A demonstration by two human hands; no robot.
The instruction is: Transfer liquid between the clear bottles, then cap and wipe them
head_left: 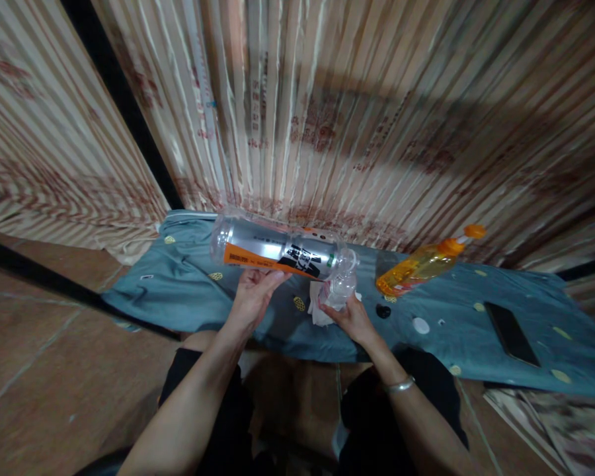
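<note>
My left hand (254, 295) grips a large clear plastic bottle (277, 250) with a silver and orange label, held almost level with its mouth tipped to the right. That mouth meets a small clear plastic cup or bottle (338, 287), which my right hand (353, 316) holds just above a blue-green cloth (188, 291). A crumpled white tissue (318, 305) lies under the small container. Both hands are closed around what they hold.
An orange bottle (424, 262) with an orange cap lies tilted on the cloth to the right. A black cap (383, 311), a white cap (420, 324) and a dark phone (512, 333) lie near it. Striped curtain hangs behind; brown tiled floor is at left.
</note>
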